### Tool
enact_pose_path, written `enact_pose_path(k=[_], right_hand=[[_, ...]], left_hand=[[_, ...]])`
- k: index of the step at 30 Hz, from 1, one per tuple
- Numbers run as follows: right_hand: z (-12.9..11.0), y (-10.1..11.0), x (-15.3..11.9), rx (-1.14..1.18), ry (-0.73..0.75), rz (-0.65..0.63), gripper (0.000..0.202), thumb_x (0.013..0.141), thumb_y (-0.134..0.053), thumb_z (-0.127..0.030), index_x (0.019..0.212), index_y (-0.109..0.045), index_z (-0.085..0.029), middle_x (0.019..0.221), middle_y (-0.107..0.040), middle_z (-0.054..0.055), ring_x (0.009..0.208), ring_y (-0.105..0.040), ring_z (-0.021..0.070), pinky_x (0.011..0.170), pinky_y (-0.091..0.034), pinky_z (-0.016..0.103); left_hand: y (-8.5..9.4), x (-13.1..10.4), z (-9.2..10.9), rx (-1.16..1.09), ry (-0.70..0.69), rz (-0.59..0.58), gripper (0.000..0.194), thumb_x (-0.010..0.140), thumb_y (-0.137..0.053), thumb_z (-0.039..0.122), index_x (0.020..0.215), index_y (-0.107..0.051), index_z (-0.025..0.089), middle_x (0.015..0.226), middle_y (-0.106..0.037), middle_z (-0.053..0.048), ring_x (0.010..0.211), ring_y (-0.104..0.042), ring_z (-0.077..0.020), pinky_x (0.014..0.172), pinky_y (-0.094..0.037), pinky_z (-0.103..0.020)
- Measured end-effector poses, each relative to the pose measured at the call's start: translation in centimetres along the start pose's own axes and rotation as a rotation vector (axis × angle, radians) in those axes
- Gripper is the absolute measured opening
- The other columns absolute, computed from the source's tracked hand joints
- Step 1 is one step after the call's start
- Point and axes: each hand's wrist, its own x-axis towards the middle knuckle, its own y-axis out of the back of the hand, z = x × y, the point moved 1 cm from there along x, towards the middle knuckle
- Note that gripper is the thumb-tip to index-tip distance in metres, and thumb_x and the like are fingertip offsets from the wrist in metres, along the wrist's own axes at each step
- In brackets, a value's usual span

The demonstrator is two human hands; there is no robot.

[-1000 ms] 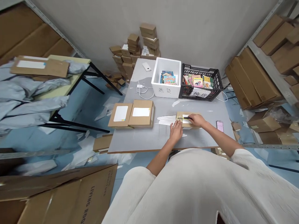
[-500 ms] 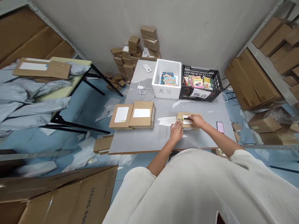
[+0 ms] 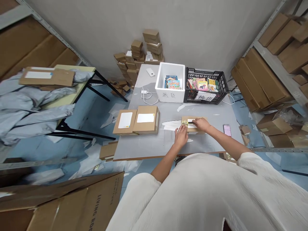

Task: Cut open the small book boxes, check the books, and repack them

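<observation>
Stretching lengthwise from left to right on the counter (image 3: 149, 146), a small cardboard box (image 3: 190, 118) is lying under the left hand (image 3: 181, 136), which is resting fingers extended at its left end, while the right hand (image 3: 202, 124) is gripping a slim dark tool (image 3: 190, 122) over its label (image 3: 192, 125).

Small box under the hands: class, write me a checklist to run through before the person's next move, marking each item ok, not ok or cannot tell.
1. Small box resting on the table: ok.
2. Left hand on the box's left end: ok.
3. Right hand gripping the dark tool: ok.
4. Tool well away from the left fingers: not ok, it looks close to them.
5. Tool's tip, bladed or not: cannot tell, too small.
6. Pink-screened phone apart from the box: ok, it lies to the right.
</observation>
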Motion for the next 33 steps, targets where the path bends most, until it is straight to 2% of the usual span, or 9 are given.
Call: enact_pose_path(k=[16,20,33], right_hand=[[-0.5,0.2,-0.2,-0.009,0.011,-0.023,0.035,0.113,-0.045,-0.026,0.136,-0.070,-0.017,0.131,-0.075,0.018,0.115,-0.074,0.0284,0.093,-0.048,0.034],[0.2,0.1,-0.2,-0.023,0.008,0.010,0.036,0.113,-0.045,-0.027,0.138,-0.070,-0.018,0.130,-0.075,0.018,0.116,-0.073,0.0287,0.096,-0.047,0.035],[3.3,-0.4,-1.9,-0.017,-0.055,-0.011,0.037,0.112,-0.045,-0.025,0.134,-0.075,-0.020,0.127,-0.076,0.018,0.115,-0.073,0.0296,0.099,-0.047,0.037]], left_hand=[[0.3,-0.1,0.1,0.006,0.007,-0.019,0.058,0.105,-0.045,0.026,0.163,-0.052,0.026,0.175,-0.047,-0.010,0.166,-0.036,-0.0278,0.133,-0.029,-0.057],[0.4,-0.1,0.1,0.015,0.009,-0.018,0.058,0.105,-0.044,0.025,0.163,-0.051,0.027,0.175,-0.046,-0.010,0.166,-0.036,-0.0273,0.133,-0.028,-0.058],[0.5,0.1,0.9,0.047,0.045,0.013,0.063,0.107,-0.041,0.028,0.170,-0.044,0.025,0.173,-0.049,-0.011,0.164,-0.040,-0.0281,0.133,-0.031,-0.053]])
